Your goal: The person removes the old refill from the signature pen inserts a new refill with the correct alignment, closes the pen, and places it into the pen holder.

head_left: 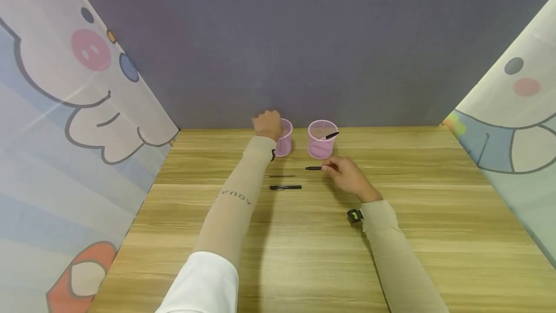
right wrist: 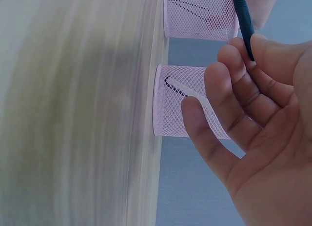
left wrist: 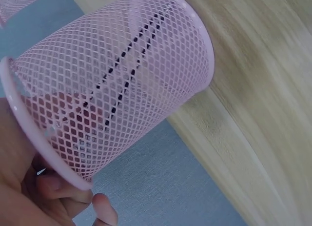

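My left hand (head_left: 268,124) reaches over the rim of the left pink mesh pen cup (left wrist: 122,84). Through the mesh its fingertips show inside, around the upper end of a thin dark pen refill (left wrist: 119,60); a second dark refill (left wrist: 129,84) slants beside it. Between thumb and finger, my right hand (head_left: 347,175) pinches a black pen (right wrist: 244,21), held just over the table in front of the right pink mesh pen cup (head_left: 321,151). Its other fingers are spread loosely. A pen with a black end (head_left: 332,135) leans in that right cup.
On the wooden table (head_left: 312,255) lie a thin black refill (head_left: 282,176) and a capped black pen (head_left: 285,187), both between my forearms. A grey panel (head_left: 295,52) rises behind the cups. Cartoon-printed sheets (head_left: 43,158) flank the table.
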Demonstrator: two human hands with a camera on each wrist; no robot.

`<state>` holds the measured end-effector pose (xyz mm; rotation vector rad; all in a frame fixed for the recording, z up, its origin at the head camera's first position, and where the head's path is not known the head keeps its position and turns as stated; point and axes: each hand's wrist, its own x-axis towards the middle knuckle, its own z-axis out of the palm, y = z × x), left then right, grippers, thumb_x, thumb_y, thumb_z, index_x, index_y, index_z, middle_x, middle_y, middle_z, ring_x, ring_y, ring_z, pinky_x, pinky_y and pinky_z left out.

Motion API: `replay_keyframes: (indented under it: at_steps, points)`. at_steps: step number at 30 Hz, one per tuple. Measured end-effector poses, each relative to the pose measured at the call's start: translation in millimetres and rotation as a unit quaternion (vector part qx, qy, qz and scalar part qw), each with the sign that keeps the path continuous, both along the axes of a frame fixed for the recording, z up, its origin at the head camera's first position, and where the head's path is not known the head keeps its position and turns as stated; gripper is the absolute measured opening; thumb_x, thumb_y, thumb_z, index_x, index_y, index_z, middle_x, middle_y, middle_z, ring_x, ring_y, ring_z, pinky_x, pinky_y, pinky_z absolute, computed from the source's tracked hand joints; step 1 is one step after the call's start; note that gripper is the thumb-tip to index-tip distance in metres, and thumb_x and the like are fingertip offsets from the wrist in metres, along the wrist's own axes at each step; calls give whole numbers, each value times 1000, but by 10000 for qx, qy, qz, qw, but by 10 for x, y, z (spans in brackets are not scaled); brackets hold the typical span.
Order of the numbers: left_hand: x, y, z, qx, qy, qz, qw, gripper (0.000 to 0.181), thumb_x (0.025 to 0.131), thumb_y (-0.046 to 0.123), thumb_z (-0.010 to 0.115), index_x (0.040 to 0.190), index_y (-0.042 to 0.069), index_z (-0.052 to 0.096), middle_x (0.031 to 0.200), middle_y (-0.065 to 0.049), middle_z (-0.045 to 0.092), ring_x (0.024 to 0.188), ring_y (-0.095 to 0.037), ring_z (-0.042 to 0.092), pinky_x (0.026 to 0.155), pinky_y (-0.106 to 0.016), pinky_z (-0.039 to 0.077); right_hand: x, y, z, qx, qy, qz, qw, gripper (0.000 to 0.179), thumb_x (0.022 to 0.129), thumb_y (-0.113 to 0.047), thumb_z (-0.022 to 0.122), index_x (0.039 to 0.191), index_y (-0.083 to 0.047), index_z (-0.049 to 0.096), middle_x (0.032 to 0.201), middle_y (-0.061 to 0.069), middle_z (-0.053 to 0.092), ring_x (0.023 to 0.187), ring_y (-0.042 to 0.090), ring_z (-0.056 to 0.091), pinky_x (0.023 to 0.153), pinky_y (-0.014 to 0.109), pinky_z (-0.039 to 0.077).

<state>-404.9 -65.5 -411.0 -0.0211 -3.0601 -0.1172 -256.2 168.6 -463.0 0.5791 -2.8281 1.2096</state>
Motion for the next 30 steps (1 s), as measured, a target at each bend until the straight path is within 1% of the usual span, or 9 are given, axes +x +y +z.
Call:
replay_keyframes:
  at_steps: [8, 11, 14, 17, 19, 22, 26, 28, 30]
  points:
    - [55, -69, 65, 464, -87, 57, 9989, 24, 91, 25, 69, 109, 9, 72, 118, -14, 74, 108, -35, 70, 102, -56, 50, -8, -2, -8, 37, -37, -15, 10000, 18, 103, -15, 62, 102, 0, 71, 84, 13, 67, 71, 16, 52, 64, 28, 45]
    - [86, -116, 92, 692, -44, 7, 9976, 22, 90, 27, 69, 101, 9, 71, 107, -13, 74, 101, -34, 71, 95, -54, 54, -9, -1, -3, 67, -29, 1, 10000, 18, 103, -15, 61, 103, 0, 71, 85, 13, 68, 72, 17, 52, 64, 29, 45]
    - [117, -178, 95, 990, 101, -135, 9949, 22, 90, 31, 68, 83, 10, 66, 84, -8, 69, 82, -28, 67, 82, -48, 57, -13, 2, 0, 87, -26, 11, 10000, 18, 103, -15, 61, 103, -1, 71, 85, 13, 68, 72, 17, 53, 65, 30, 46]
    - [148, -251, 74, 1362, 353, -322, 9895, 30, 90, 29, 65, 67, 13, 52, 65, -2, 54, 66, -21, 55, 65, -41, 52, -12, 4, 4, 92, -3, 23, 10000, 18, 103, -15, 60, 102, -1, 71, 84, 12, 67, 71, 16, 53, 64, 29, 46]
    - [175, -301, 57, 1608, 504, -406, 9849, 34, 92, 27, 61, 64, 15, 46, 62, -1, 48, 62, -20, 49, 59, -37, 45, -10, 8, 5, 98, 35, 26, 9999, 17, 103, -14, 61, 102, -1, 71, 83, 12, 67, 71, 15, 53, 64, 28, 45]
    - [218, -370, 29, 1985, 672, -408, 9769, 34, 97, 27, 59, 66, 15, 52, 65, -1, 54, 63, -20, 52, 57, -35, 41, -6, 11, 4, 71, 96, 7, 9999, 16, 102, -13, 62, 101, -1, 71, 82, 12, 67, 70, 15, 53, 64, 27, 45]
    - [277, -457, -12, 2435, 819, -271, 9661, 35, 103, 32, 57, 75, 13, 66, 76, -6, 68, 71, -24, 62, 60, -37, 45, -1, 6, 7, 49, 103, -2, 9999, 15, 102, -13, 62, 101, -1, 71, 83, 13, 67, 70, 15, 52, 64, 28, 45]
    - [307, -499, -37, 2578, 947, -198, 9613, 36, 104, 35, 56, 77, 13, 67, 78, -7, 69, 74, -26, 63, 61, -38, 46, -2, 6, 7, 59, 93, -2, 9999, 16, 102, -13, 61, 101, -1, 71, 83, 14, 67, 70, 15, 52, 65, 28, 45]
    - [339, -541, -67, 2725, 1067, -150, 9561, 40, 104, 37, 55, 73, 13, 64, 74, -6, 66, 73, -26, 62, 61, -38, 44, -2, 7, 6, 80, 96, -14, 9999, 16, 103, -14, 61, 101, -1, 71, 83, 14, 67, 70, 15, 52, 65, 28, 45]
